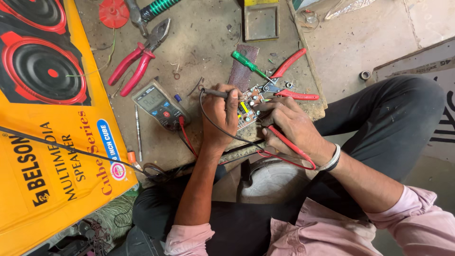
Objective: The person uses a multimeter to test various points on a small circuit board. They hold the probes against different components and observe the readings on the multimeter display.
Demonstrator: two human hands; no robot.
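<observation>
at frame centre, left hand (219, 116) grips the black probe (215, 93), right hand (289, 124) the red probe (284, 140), on a light, fragile circuit board (247, 108), best held by edges.

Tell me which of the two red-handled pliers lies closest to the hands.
The red-handled pliers right of the circuit board, beside the right hand. The other pair lies far left, above the multimeter.

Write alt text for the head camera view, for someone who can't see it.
A seated person touches two meter probes to a small circuit board, the left hand holding the black probe and the right hand the red probe. A multimeter and red-handled pliers lie nearby.
</observation>
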